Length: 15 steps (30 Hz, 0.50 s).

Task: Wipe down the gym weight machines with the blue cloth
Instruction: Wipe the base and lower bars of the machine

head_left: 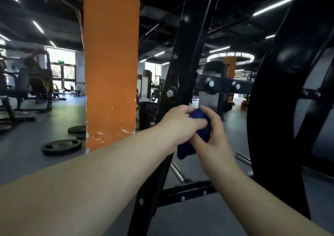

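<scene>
Overhead, glowing ring sign (230, 57): "ARE ON YOUR"

1. I see an orange pillar (111, 64) standing on the grey floor (32, 163).
2. Two black weight plates (61, 146) lie near its base.
3. Bright windows (62, 66) at the back, light strips (273, 5) on the dark ceiling.
</scene>
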Available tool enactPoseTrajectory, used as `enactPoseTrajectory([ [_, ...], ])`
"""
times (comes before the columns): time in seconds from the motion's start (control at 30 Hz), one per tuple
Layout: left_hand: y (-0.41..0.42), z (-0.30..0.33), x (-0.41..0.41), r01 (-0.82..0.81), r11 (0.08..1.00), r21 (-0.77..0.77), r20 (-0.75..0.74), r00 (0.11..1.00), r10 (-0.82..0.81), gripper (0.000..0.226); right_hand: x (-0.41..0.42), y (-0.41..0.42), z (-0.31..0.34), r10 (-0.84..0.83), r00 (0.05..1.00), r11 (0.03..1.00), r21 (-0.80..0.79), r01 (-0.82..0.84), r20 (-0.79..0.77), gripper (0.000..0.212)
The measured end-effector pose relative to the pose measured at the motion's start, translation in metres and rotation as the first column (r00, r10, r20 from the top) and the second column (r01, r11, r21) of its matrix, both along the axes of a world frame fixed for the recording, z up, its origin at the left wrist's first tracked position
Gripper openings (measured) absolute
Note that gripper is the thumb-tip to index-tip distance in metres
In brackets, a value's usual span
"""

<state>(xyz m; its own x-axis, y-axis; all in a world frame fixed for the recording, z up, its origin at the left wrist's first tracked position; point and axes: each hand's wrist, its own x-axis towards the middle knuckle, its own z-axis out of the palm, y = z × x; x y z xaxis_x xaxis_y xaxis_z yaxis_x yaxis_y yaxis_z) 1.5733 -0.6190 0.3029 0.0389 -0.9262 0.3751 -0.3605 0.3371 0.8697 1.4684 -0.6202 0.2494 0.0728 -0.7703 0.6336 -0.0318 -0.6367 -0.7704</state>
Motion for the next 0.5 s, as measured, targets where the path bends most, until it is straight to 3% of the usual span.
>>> enactPoseTrajectory([
  [0.1,0.005,0.012,0.005,0.037,0.967,-0.250,0.115,0.993,-0.008,0.029,0.003,0.001,0.017,-0.043,0.996,0.997,-0.059,0.047,0.073,0.055],
  [0.2,-0.002,0.030,0.014,0.110,0.881,-0.460,0.131,0.990,-0.055,0.024,0.001,0.004,0.044,-0.135,0.991,0.979,-0.152,0.136,0.016,0.058],
  [0.27,-0.013,0.044,0.026,0.053,0.784,-0.619,0.087,0.996,0.001,0.024,0.002,0.004,0.065,-0.235,0.971,0.952,-0.217,0.218,-0.054,0.063],
  [0.33,-0.032,0.057,0.044,-0.118,0.658,-0.744,-0.057,0.992,0.113,0.025,0.008,0.005,0.088,-0.358,0.921,0.903,-0.308,0.299,-0.155,0.065],
  [0.37,-0.040,0.064,0.054,-0.206,0.641,-0.740,-0.132,0.978,0.161,0.028,0.012,0.004,0.100,-0.427,0.883,0.865,-0.373,0.336,-0.196,0.064],
  [0.4,-0.051,0.070,0.065,-0.264,0.686,-0.678,-0.179,0.964,0.194,0.031,0.017,0.003,0.113,-0.503,0.838,0.807,-0.461,0.368,-0.210,0.062],
  [0.43,-0.063,0.074,0.076,-0.265,0.785,-0.560,-0.191,0.963,0.189,0.033,0.022,0.000,0.127,-0.593,0.781,0.716,-0.571,0.401,-0.196,0.060],
  [0.5,-0.080,0.078,0.093,-0.116,0.951,-0.286,-0.175,0.982,0.067,0.041,0.031,-0.007,0.156,-0.748,0.655,0.492,-0.752,0.439,-0.108,0.054],
])
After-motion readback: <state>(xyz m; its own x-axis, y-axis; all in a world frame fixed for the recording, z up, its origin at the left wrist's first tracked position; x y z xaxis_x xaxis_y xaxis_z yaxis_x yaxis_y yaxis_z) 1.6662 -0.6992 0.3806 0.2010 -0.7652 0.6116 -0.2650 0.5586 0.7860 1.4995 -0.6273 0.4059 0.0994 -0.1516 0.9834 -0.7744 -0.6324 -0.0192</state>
